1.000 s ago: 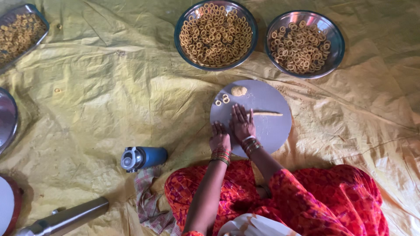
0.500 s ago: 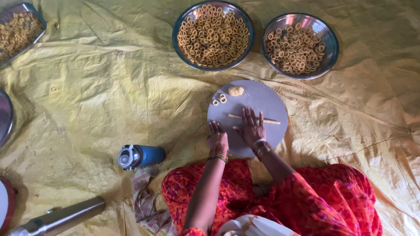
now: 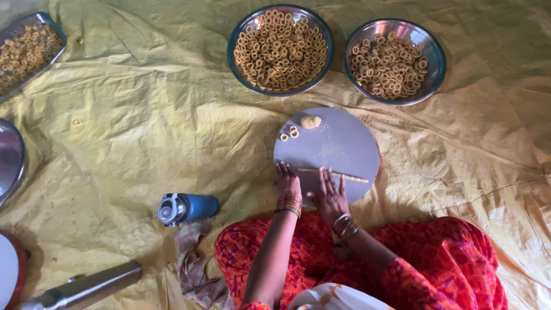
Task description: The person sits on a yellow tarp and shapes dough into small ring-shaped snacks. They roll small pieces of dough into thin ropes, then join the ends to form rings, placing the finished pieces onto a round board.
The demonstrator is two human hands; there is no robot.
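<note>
Head view: a person in a red patterned garment sits on a yellow plastic sheet (image 3: 143, 115) spread over the floor. Directly before the knees lies a round grey rolling board (image 3: 338, 143). Across its near half runs a thin rope of pale dough (image 3: 336, 173), lying roughly left to right. The left hand (image 3: 287, 182) rests flat, fingers extended, at the board's near left edge, at the rope's left end; its grip is open, holding nothing. The right hand (image 3: 330, 195) also lies flat with fingers spread, fingertips on the rope's middle; grip open, pressing rather than clasping. Bangles show on both wrists. At the board's far left edge sit two small dough rings (image 3: 289, 134) and a small dough lump (image 3: 310, 121). Beyond the board stand two round steel bowls (image 3: 279, 49) (image 3: 395, 60) filled with dough rings. A steel tray of rings (image 3: 26, 49) occupies the sheet's far left corner. A blue flask (image 3: 188, 208) lies on its side left of the knees.
</note>
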